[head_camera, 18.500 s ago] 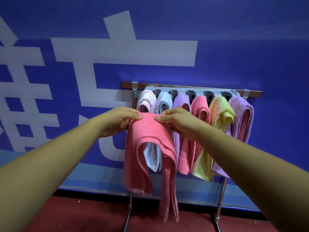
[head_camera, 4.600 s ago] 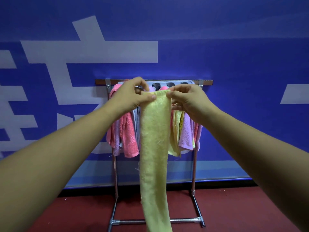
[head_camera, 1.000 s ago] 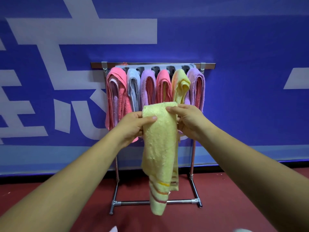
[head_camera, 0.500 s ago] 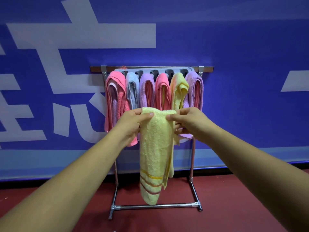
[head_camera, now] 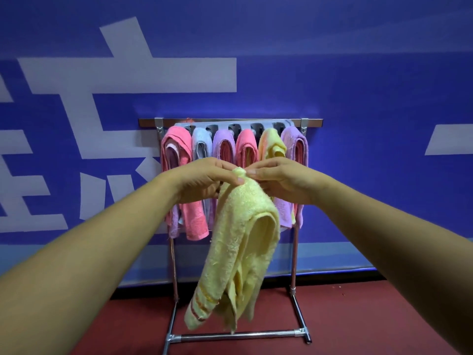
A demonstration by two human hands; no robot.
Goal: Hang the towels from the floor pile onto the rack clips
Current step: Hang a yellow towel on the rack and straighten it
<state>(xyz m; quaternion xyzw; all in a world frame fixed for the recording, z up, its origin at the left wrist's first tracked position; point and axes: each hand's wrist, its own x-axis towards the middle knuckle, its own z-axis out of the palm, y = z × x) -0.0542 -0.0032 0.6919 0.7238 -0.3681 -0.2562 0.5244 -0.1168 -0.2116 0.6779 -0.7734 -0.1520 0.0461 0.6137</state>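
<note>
**Pinch the fold tight**

The yellow towel (head_camera: 240, 242) hangs doubled below the fingers (head_camera: 257, 172); left hand (head_camera: 202, 180) and right hand (head_camera: 279, 180) pinch its peak. Best gather it narrow, then push up into a clip (head_camera: 256, 126) on the rack (head_camera: 230, 122) beyond

A deep blue wall (head_camera: 358, 73) fills most of the view. Large white strokes (head_camera: 128, 75) of painted lettering cross its left half, and a separate white block (head_camera: 453, 139) sits near the right edge. Lower down runs a pale blue band (head_camera: 332, 254), then a thin black strip (head_camera: 138, 293) at the base. The floor (head_camera: 358, 316) is dark red and matte. The light is even and soft.
</note>
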